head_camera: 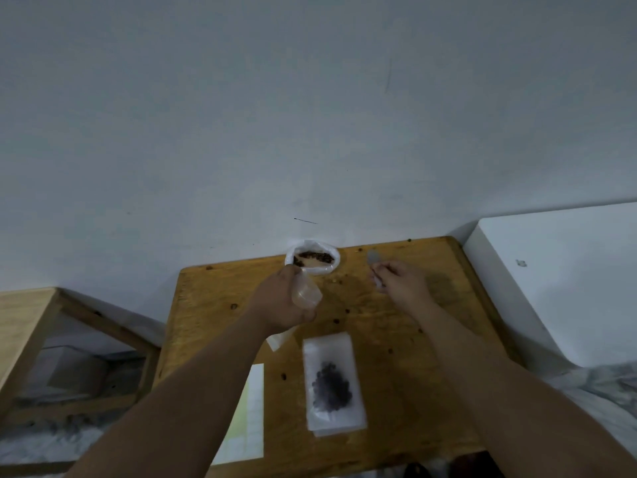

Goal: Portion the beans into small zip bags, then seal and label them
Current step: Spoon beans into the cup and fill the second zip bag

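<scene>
A large white bag of brown beans stands open at the far edge of the wooden table, against the wall. My left hand holds a small clear zip bag just in front of it. To the right, my right hand grips a metal spoon whose bowl points away from me above the table. Nearer to me lies a flat zip bag with dark beans on a stack of several more bags.
Loose beans are scattered over the table. A sheet of paper labels lies at the near left edge under my left forearm. A white box stands to the right, and a wooden frame to the left.
</scene>
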